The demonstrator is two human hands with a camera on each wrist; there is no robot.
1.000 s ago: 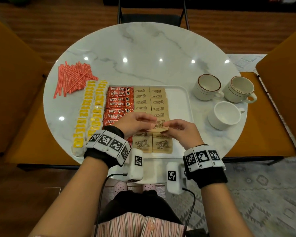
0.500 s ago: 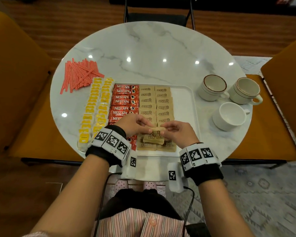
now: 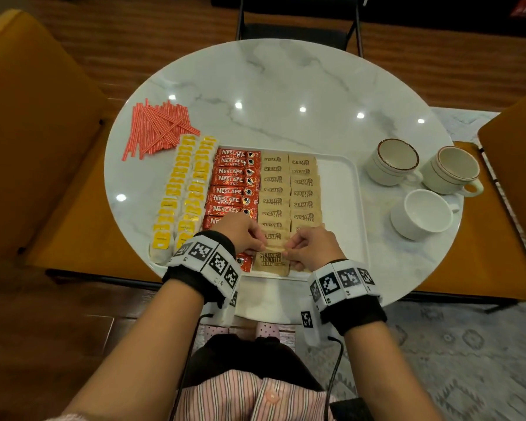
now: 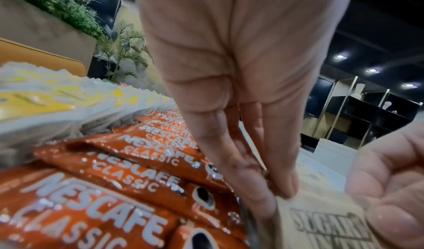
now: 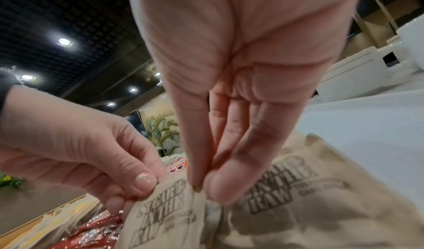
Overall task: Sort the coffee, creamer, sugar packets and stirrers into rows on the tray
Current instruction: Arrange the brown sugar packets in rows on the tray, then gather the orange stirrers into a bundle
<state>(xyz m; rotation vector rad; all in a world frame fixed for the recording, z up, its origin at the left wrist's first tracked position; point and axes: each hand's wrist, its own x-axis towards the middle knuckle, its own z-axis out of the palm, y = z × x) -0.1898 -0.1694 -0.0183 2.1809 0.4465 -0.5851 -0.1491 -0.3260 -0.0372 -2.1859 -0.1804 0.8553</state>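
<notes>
On the white tray (image 3: 343,189) lie two columns of yellow creamer packets (image 3: 189,189), one column of red Nescafe coffee sachets (image 3: 234,183) and two columns of brown sugar packets (image 3: 289,189). Red stirrers (image 3: 157,129) lie in a heap on the table beyond the tray's far left corner. At the near end of the left sugar column, my left hand (image 3: 260,243) and right hand (image 3: 290,252) each pinch one top corner of a single sugar packet (image 3: 271,259). The wrist views show the same pinch: left hand (image 4: 270,189) beside the coffee sachets (image 4: 114,207), right hand (image 5: 201,185) on the packet (image 5: 165,204).
Three cups (image 3: 392,161) (image 3: 451,170) (image 3: 421,214) stand on the round marble table (image 3: 286,86) right of the tray. The tray's right strip is bare. Orange chairs (image 3: 28,132) flank the table, and a dark chair stands at its far side.
Both hands have carried the sugar packet toward me and lowered it at the near end of the left sugar column. The rows have not moved.
</notes>
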